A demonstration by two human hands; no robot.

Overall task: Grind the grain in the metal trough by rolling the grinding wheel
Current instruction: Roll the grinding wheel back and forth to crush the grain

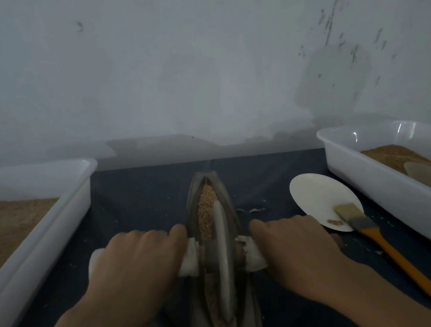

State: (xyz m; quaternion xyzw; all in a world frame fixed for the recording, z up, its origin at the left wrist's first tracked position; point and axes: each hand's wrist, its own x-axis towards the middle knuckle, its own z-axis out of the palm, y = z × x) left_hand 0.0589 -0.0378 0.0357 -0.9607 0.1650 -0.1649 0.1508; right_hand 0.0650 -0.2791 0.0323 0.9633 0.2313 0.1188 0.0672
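Facing a scuffed pale wall (196, 57), a dark-covered counter (142, 199) carries the metal trough (228, 202) of grain (206, 213) between two white tubs (73, 208). Left hand (137, 262) and right hand (292, 246), each grip clamped on the axle (192, 258), hold the grinding wheel (224, 257) in the trough.

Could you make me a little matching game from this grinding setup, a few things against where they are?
Things:
1. grinding wheel
2. brush
3. left hand
4. right hand

Places:
A. bristles on the white dish
B. grips the axle's right end
C. stands in the metal trough
D. grips the axle's left end

Pairs: 1-C, 2-A, 3-D, 4-B
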